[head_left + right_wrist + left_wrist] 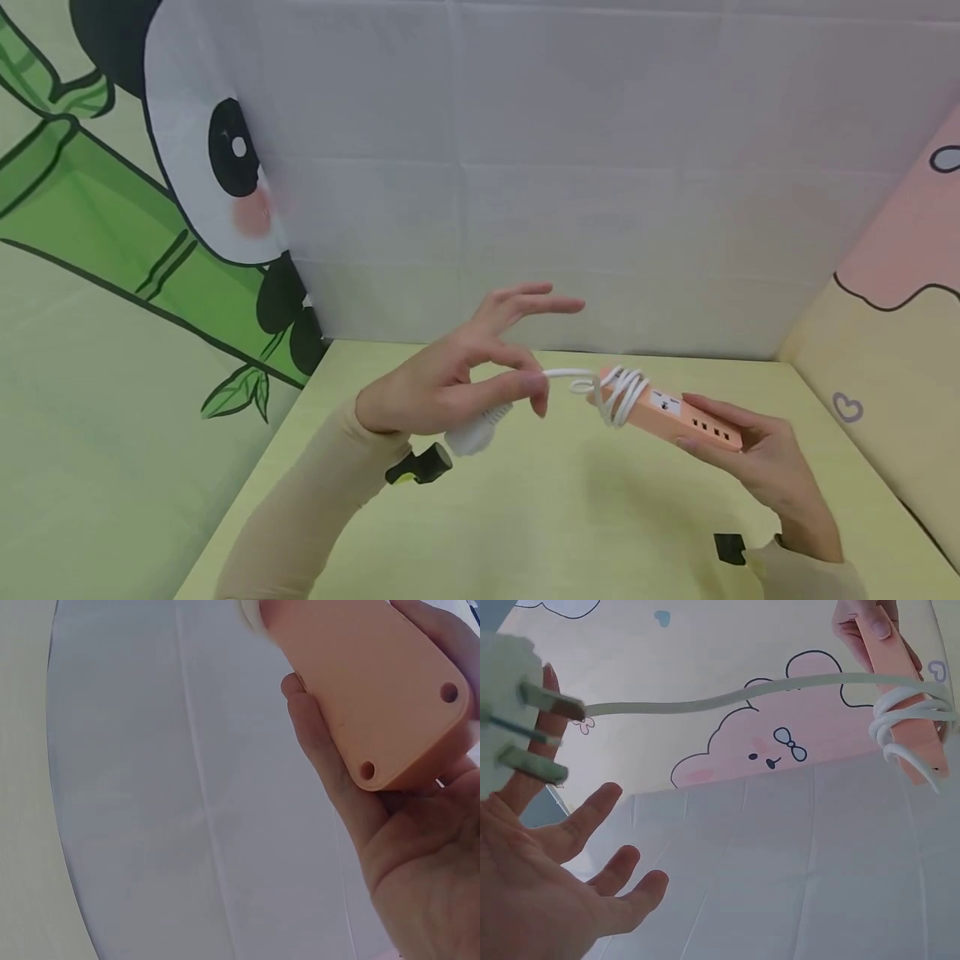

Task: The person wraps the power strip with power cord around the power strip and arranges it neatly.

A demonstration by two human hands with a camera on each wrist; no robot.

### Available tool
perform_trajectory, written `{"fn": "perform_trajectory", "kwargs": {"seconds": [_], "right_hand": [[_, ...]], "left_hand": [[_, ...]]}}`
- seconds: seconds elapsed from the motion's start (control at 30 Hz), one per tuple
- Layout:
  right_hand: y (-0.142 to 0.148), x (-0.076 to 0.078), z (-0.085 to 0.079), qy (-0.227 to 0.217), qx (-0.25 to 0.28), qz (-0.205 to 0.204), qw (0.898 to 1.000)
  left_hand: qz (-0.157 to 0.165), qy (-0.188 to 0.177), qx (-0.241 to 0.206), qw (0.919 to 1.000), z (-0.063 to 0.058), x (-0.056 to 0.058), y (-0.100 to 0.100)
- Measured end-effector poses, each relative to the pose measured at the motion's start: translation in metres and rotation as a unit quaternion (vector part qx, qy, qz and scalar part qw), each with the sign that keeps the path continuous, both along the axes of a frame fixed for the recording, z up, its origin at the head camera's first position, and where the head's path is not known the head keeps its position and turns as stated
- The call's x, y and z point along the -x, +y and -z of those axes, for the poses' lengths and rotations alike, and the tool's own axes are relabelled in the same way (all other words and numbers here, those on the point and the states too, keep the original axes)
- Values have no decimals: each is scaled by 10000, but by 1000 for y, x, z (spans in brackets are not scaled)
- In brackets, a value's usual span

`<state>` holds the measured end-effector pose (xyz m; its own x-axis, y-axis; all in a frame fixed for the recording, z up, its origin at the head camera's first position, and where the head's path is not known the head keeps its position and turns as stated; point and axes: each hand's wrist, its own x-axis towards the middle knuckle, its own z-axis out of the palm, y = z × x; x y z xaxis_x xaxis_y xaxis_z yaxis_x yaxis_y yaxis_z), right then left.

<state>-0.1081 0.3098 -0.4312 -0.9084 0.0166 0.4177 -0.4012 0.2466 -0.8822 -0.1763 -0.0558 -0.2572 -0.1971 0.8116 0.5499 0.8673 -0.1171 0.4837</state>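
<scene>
My right hand [783, 471] grips an orange power strip [705, 425] by its end with the small ports, thumb and fingers on opposite sides. A white cord [621, 398] is wound in several loops around the strip's other end. From the loops, a length of cord stretches across to my left hand [457, 379], which pinches it near the white plug [471, 437]. The plug hangs under that hand, and its prongs [536, 765] show in the left wrist view. My other left fingers are spread. Two holes mark the strip's underside [375, 682] in the right wrist view.
Both hands are above a pale yellow table [517, 525]. A creased whitish backdrop [570, 183] rises behind it. Printed side panels stand at left, with a panda [187, 167] and bamboo, and at right, in pink and cream. Dark bands [420, 465] sit at the wrists.
</scene>
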Motion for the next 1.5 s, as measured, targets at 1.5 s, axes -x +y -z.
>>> {"fn": "perform_trajectory", "kwargs": {"seconds": [1.5], "right_hand": [[2,11,-10,193,-914,-1428,9853]], "left_hand": [[-1516,-3572,120,9216,79,133,97]]}}
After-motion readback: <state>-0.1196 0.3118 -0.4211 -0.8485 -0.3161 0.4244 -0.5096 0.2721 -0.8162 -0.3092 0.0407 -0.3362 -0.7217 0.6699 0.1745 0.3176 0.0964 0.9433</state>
